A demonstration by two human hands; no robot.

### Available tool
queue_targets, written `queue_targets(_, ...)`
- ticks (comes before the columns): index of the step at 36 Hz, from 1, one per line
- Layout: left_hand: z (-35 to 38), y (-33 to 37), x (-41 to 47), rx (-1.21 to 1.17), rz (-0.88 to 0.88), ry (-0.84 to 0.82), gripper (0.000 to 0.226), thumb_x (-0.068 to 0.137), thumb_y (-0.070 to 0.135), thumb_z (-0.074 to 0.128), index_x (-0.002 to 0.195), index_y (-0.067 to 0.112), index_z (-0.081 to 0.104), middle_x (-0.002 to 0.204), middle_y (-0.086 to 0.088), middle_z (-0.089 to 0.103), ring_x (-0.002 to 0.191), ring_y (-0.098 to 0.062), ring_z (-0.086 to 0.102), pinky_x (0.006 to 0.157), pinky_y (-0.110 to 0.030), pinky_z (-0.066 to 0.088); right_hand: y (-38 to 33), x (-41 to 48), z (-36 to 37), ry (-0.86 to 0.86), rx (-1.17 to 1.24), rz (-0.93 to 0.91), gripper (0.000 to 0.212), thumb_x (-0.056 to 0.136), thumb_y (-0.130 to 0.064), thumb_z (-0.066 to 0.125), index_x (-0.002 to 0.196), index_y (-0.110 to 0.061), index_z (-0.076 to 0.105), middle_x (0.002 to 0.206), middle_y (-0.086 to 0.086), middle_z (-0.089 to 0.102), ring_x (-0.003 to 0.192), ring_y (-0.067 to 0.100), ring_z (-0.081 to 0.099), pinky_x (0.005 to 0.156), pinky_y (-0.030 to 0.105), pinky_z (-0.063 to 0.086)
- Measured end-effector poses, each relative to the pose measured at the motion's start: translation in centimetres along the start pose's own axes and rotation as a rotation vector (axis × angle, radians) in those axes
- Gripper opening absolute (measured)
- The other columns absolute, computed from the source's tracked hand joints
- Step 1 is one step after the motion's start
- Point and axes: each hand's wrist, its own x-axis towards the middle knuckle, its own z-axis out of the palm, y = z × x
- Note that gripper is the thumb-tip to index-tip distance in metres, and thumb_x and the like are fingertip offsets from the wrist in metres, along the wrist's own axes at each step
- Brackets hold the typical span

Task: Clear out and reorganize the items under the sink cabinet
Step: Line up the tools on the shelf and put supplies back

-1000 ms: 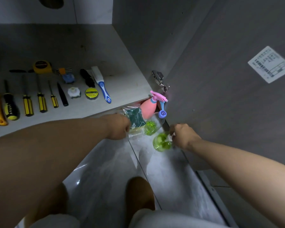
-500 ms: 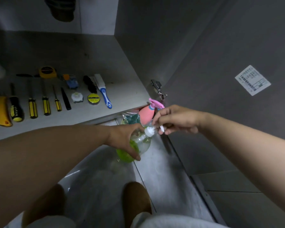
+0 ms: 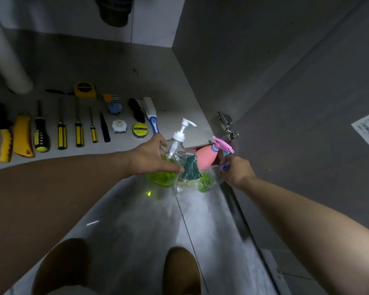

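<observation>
My left hand [image 3: 151, 156] grips a clear pump bottle [image 3: 170, 162] of green liquid, tilted, just in front of the cabinet's front edge. Its white pump head [image 3: 184, 126] points toward the cabinet floor [image 3: 136, 67]. To its right lie a pink spray bottle [image 3: 205, 158], a bagged green sponge [image 3: 190, 169] and a green item in clear plastic [image 3: 205, 182]. My right hand [image 3: 237, 171] curls around the spray bottle's blue trigger [image 3: 225, 167].
On the cabinet floor lies a row of yellow-handled screwdrivers [image 3: 61, 133], a tape measure [image 3: 84, 89], a tape roll [image 3: 140, 129] and a blue-handled brush [image 3: 152, 116]. A white pipe [image 3: 6, 60] stands at the left. The open door [image 3: 307, 103] and its hinge [image 3: 227, 124] are on the right.
My left hand has lifted the pump bottle forward and up to the cabinet edge. My right hand left the pump head and dropped onto the pink spray bottle's trigger.
</observation>
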Motion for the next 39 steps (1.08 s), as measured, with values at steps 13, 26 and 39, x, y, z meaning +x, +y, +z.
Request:
queue_targets(13, -2.6, 2.4, 2.7, -0.198, 0.024, 0.296, 0.085, 0.064, 0.044, 0.093, 0.132, 0.032, 0.043, 0.114, 0.008, 0.057, 0.090, 0.002, 0.054, 0.069, -0.016, 0.042, -5.8, 3.4, -9.3, 0.255, 0.127, -0.090, 0.022, 0.083, -0.037, 0.064, 0.080, -0.016, 0.069, 0.079, 0.002, 0.071, 0.084, 0.023, 0.065, 0.072, 0.023, 0.042)
queue_targets(26, -6.9, 2.7, 5.8, -0.570, 0.054, 0.582, 0.078, 0.064, 0.038, 0.094, 0.128, 0.034, 0.050, 0.110, 0.009, 0.065, 0.095, -0.008, 0.066, 0.074, -0.026, 0.057, -13.6, 12.8, -12.8, 0.382, 0.232, -0.163, 0.020, 0.087, -0.022, 0.062, 0.102, -0.016, 0.073, 0.105, 0.009, 0.074, 0.106, 0.028, 0.068, 0.082, 0.024, 0.048)
queue_targets(39, -7.1, 1.7, 8.0, -0.641, 0.055, 0.564, 0.083, 0.064, 0.032, 0.095, 0.133, 0.029, 0.049, 0.114, 0.009, 0.065, 0.099, -0.013, 0.068, 0.071, -0.030, 0.063, -16.6, 19.4, -11.5, 0.485, 0.136, -0.199, 0.026, 0.092, -0.011, 0.059, 0.113, -0.018, 0.073, 0.124, 0.018, 0.062, 0.113, 0.037, 0.062, 0.095, 0.035, 0.050)
